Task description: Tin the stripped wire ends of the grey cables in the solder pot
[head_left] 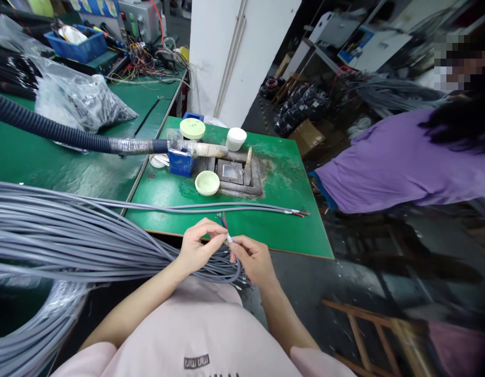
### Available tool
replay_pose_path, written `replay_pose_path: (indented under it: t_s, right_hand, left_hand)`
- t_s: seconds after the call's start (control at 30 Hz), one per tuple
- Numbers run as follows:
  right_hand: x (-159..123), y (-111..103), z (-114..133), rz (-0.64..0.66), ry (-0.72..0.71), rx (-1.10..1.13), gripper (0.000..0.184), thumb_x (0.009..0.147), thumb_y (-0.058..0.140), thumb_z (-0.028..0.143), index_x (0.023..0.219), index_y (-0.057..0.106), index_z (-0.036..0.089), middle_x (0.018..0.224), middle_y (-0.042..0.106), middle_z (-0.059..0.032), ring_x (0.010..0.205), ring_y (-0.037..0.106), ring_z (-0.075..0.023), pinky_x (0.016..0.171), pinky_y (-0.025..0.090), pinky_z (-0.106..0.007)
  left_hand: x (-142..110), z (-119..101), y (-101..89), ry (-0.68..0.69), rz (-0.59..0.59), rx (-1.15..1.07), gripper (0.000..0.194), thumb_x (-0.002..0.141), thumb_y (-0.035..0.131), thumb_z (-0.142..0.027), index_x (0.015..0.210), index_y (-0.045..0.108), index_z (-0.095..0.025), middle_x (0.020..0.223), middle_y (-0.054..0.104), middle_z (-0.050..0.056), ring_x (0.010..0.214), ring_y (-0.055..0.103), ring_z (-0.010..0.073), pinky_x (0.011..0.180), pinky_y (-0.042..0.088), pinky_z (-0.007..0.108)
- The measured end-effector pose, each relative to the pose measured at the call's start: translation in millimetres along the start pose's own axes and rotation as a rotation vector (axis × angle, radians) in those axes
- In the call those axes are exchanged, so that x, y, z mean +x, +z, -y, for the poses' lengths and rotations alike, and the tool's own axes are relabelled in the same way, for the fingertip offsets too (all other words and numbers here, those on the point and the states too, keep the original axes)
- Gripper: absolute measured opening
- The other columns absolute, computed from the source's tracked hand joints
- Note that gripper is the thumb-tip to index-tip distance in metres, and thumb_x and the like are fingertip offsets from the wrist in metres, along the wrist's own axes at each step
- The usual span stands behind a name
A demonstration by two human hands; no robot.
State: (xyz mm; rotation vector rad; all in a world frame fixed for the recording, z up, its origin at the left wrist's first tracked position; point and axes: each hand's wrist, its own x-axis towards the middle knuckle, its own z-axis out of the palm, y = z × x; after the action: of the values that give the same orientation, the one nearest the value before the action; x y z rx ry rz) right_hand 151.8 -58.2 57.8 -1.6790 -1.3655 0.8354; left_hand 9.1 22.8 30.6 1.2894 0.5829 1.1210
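Observation:
Between my two hands is the end of a grey cable (238, 268), with a white band near its tip and thin coloured wires (222, 220) fanning out above. My left hand (203, 242) pinches the cable at the white band from the left. Just below, the fingers of my right hand (253, 257) are closed on the grey sheath. A thick bundle of grey cables (77, 235) runs in from the left, its stripped ends hanging under my hands. Two more grey cables (227, 208) lie across the green table beyond, their bare wires pointing right.
A solder pot (230, 172) is set in the green table (282, 230), with a corrugated hose (69, 133) leading beside it. Around it stand a pale dish (207, 183), a white jar (236, 139) and a lidded tub (193, 129). A person in purple (407, 162) is at the right.

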Motion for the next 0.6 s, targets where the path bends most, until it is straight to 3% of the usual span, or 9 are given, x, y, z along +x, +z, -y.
replay_pose_path:
  t_s: [0.13, 0.3, 0.6]
  right_hand:
    - [0.2, 0.6, 0.5, -0.006, 0.005, 0.026, 0.028, 0.087, 0.052, 0.039, 0.081, 0.067, 0.015, 0.052, 0.058, 0.0015, 0.046, 0.044, -0.0081, 0.046, 0.034, -0.021]
    - [3.6, 1.8, 3.2, -0.008, 0.016, 0.019, 0.029, 0.086, 0.053, 0.039, 0.080, 0.067, 0.015, 0.052, 0.057, 0.0014, 0.047, 0.045, -0.0086, 0.048, 0.035, -0.021]
    - [15.9, 3.7, 9.1, -0.003, 0.016, -0.006, 0.025, 0.087, 0.053, 0.035, 0.077, 0.066, 0.016, 0.052, 0.058, 0.0024, 0.048, 0.048, -0.0087, 0.052, 0.038, -0.021]
  left_hand:
    - [5.3, 13.0, -2.4, -0.204, -0.116, -0.285, 0.021, 0.077, 0.068, -0.035, 0.084, 0.066, -0.015, 0.070, 0.066, 0.003, 0.059, 0.057, 0.0093, 0.056, 0.046, 0.021]
    - [16.1, 20.7, -2.1, -0.344, -0.053, -0.372, 0.027, 0.070, 0.074, -0.036, 0.081, 0.064, -0.014, 0.063, 0.065, 0.000, 0.049, 0.052, 0.0059, 0.047, 0.041, 0.016]
    - [27.1, 24.5, -7.1, -0.354, 0.023, -0.319, 0.020, 0.070, 0.072, -0.031, 0.073, 0.064, -0.013, 0.062, 0.063, -0.001, 0.049, 0.050, 0.0052, 0.048, 0.040, 0.016]
